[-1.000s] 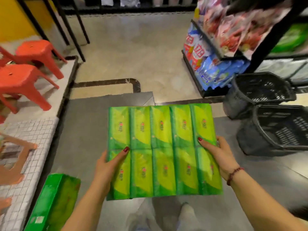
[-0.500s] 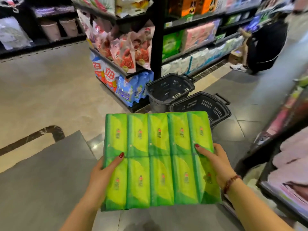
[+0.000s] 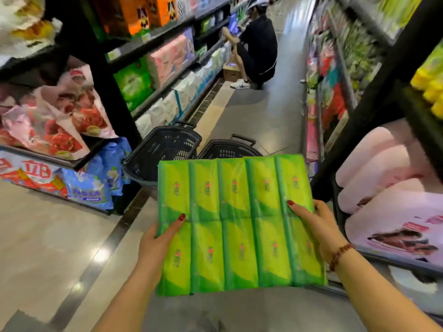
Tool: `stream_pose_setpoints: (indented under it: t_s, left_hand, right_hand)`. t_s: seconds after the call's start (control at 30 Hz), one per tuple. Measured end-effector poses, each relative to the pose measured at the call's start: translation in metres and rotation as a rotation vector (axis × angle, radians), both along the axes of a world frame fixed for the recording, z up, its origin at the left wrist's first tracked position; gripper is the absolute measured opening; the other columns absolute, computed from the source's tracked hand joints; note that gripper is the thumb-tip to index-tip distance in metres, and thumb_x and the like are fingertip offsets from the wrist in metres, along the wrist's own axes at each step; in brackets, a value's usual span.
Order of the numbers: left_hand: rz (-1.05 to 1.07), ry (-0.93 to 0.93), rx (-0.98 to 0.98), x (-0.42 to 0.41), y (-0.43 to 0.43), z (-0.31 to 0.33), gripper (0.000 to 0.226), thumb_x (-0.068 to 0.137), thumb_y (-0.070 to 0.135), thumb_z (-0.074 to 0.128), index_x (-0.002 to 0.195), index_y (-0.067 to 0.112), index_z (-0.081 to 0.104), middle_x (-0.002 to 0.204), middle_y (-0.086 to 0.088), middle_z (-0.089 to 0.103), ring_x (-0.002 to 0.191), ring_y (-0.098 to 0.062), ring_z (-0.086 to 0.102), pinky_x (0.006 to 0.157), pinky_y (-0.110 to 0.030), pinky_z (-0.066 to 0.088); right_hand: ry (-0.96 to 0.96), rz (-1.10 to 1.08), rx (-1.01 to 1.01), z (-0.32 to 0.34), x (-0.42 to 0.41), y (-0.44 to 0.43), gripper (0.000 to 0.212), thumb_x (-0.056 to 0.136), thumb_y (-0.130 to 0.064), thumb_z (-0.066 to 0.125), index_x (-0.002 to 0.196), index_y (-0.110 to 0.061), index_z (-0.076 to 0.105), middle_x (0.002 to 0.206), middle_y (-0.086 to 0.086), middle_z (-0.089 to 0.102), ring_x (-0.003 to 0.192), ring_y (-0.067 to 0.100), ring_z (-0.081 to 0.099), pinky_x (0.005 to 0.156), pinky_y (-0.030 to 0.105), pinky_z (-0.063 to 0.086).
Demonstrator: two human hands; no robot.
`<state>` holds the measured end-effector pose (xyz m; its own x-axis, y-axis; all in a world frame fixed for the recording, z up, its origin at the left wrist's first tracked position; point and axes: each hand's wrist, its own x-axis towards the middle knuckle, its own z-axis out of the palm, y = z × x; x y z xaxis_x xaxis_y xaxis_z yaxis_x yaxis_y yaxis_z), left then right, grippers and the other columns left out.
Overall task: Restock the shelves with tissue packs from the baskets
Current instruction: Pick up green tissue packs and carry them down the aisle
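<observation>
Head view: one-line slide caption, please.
Left hand and right hand grip a flat green plastic-wrapped tissue bundle by its sides, two black plastic baskets on the aisle floor beyond.

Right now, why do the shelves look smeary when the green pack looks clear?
Head view, middle: the green tissue pack is fairly sharp. Head view, edges: the shelves are smeared by motion blur and lean because of the wide lens. Head view, bottom left: bright glare spots shine on the glossy floor.
</observation>
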<state>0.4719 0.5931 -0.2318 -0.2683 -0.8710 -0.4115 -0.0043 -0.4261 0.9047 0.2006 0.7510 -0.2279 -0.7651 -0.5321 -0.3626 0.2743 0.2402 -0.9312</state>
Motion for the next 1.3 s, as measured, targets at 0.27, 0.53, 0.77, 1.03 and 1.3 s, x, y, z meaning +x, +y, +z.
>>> stream_pose_setpoints:
  t_s: [0.27, 0.53, 0.77, 1.03, 1.3]
  left_hand:
    - [-0.215, -0.040, 0.061, -0.108, -0.085, -0.014, 0.039, 0.075, 0.031, 0.076, 0.111, 0.021, 0.066, 0.100, -0.004, 0.074, 0.092, -0.026, 0.070, 0.085, -0.050, 0.054]
    - [-0.227, -0.116, 0.086, -0.241, -0.134, -0.029, 0.029, 0.074, 0.029, 0.077, 0.101, 0.025, 0.066, 0.096, -0.001, 0.073, 0.089, -0.023, 0.069, 0.083, -0.044, 0.055]
    - [-0.193, -0.102, 0.095, -0.313, -0.189, -0.032, 0.034, 0.074, 0.035, 0.076, 0.104, 0.020, 0.068, 0.089, -0.007, 0.074, 0.070, -0.024, 0.066, 0.050, -0.032, 0.051]
    - [-0.087, -0.064, 0.112, -0.398, -0.290, -0.037, 0.040, 0.075, 0.032, 0.076, 0.111, 0.018, 0.064, 0.100, -0.006, 0.072, 0.088, -0.026, 0.070, 0.081, -0.048, 0.056]
    - [-0.027, -0.050, 0.143, -0.481, -0.364, -0.029, 0.044, 0.072, 0.037, 0.075, 0.111, 0.021, 0.064, 0.099, -0.005, 0.072, 0.087, -0.026, 0.070, 0.076, -0.043, 0.057]
  right_hand:
    - [-0.071, -0.187, -0.018, -0.008, -0.072, -0.029, 0.032, 0.080, -0.015, 0.072, 0.105, -0.007, 0.053, 0.093, 0.012, 0.069, 0.058, 0.012, 0.069, 0.046, 0.024, 0.053]
    - [-0.101, -0.236, 0.005, -0.025, -0.196, -0.075, 0.038, 0.077, -0.021, 0.075, 0.104, -0.008, 0.052, 0.092, 0.014, 0.068, 0.069, 0.024, 0.066, 0.051, 0.029, 0.054]
    - [-0.084, -0.216, 0.048, -0.024, -0.281, -0.149, 0.040, 0.076, -0.027, 0.077, 0.105, -0.008, 0.056, 0.098, 0.016, 0.068, 0.083, 0.031, 0.067, 0.069, 0.040, 0.056]
    - [-0.048, -0.098, 0.064, -0.021, -0.387, -0.271, 0.027, 0.080, -0.023, 0.073, 0.099, -0.013, 0.056, 0.096, 0.012, 0.069, 0.081, 0.025, 0.069, 0.068, 0.039, 0.058]
    - [-0.059, -0.012, 0.052, -0.021, -0.487, -0.365, 0.041, 0.076, -0.021, 0.075, 0.109, -0.002, 0.058, 0.090, 0.011, 0.070, 0.069, 0.020, 0.069, 0.059, 0.032, 0.056]
